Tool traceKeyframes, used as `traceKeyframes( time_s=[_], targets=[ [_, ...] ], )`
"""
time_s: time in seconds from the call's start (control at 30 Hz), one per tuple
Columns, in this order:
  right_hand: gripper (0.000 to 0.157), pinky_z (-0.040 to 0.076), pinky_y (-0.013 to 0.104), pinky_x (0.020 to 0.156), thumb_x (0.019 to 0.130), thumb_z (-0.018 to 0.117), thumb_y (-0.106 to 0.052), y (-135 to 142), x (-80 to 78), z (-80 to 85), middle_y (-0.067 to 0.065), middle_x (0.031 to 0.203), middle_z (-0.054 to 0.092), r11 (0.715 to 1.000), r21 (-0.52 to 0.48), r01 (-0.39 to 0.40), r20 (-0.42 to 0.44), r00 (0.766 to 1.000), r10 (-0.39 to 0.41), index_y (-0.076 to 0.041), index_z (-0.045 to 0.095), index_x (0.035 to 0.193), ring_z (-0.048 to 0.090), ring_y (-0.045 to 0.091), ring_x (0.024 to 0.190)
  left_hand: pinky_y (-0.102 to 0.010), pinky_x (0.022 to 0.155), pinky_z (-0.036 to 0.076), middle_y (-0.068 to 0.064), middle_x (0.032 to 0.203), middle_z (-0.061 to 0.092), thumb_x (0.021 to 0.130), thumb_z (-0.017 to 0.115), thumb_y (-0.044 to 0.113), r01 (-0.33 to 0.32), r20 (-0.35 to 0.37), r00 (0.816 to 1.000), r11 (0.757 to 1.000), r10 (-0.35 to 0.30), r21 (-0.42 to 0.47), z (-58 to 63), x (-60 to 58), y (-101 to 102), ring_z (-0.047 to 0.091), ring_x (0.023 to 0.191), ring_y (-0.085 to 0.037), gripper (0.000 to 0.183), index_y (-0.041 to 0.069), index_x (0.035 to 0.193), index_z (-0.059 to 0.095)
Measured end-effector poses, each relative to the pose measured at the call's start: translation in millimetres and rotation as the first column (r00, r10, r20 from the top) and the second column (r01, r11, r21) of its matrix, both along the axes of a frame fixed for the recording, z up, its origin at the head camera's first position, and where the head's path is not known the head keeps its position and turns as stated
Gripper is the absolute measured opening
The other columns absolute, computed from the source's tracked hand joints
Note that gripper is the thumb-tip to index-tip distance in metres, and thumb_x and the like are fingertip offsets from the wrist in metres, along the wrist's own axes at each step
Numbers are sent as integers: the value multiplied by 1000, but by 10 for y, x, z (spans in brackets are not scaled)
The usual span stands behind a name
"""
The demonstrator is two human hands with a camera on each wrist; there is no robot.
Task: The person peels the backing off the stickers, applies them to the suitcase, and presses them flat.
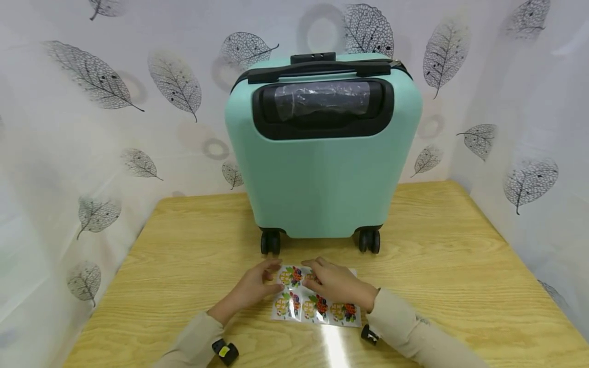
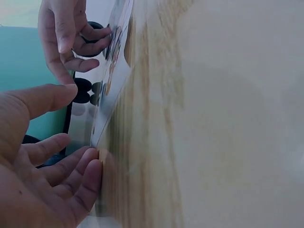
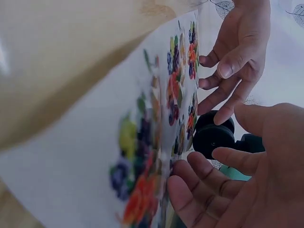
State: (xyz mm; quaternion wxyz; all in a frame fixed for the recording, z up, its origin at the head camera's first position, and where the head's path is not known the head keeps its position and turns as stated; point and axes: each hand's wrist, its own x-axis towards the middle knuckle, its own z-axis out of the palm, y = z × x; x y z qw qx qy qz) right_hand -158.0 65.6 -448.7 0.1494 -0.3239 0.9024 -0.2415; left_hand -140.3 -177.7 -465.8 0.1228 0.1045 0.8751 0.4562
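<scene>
A glossy white sheet of fruit stickers (image 1: 315,307) lies on the table in front of the suitcase. At its upper left edge is my left hand (image 1: 254,287), fingers loosely bent and thumb apart. In the left wrist view, its fingertips (image 2: 90,178) are at the sheet's edge, close to the tabletop. My right hand (image 1: 339,284) reaches over the upper right part of the sheet and covers some prints. The right wrist view shows its fingertips (image 3: 183,190) against or very near the printed side, with the thumb clear of it. The sheet (image 3: 71,142) bends slightly up from the table.
A mint green suitcase (image 1: 322,189) with black wheels (image 1: 270,242) stands upright behind the hands, plastic film (image 1: 322,98) over its handle recess. The wooden table (image 1: 193,245) meets leaf-patterned curtains (image 1: 184,138) at the back and sides.
</scene>
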Motion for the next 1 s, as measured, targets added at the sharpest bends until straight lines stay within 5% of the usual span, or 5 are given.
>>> traceKeyframes(
  time_s=[0.37, 0.8, 1.0],
  targets=[
    [52, 47, 29, 65, 100, 50, -40, -14, -14, -50, 4, 113, 56, 1000, 14, -1, 39, 999, 0, -14, 42, 145, 59, 14, 90, -41, 89, 51, -22, 130, 56, 88, 70, 11, 20, 60, 998, 994, -27, 111, -12, -2, 16, 59, 110, -33, 55, -3, 137, 47],
    [47, 42, 27, 64, 98, 55, -34, -24, -2, -71, 2, 114, 53, 1000, 18, -9, 64, 998, 8, -14, 48, 140, 52, 10, 84, -20, 65, 45, -15, 96, 61, 82, 72, 1, -18, 86, 996, 984, 3, 179, -44, -43, -20, 54, 78, -12, 52, -5, 129, 53],
    [46, 42, 26, 65, 98, 54, -35, -18, -5, -51, 1, 112, 53, 1000, 10, -11, 80, 997, 10, -15, 49, 139, 51, 8, 83, -22, 66, 49, -16, 101, 65, 86, 70, 6, -44, 124, 992, 976, 17, 213, -39, -32, -20, 60, 83, -10, 47, -4, 129, 53]
  ],
)
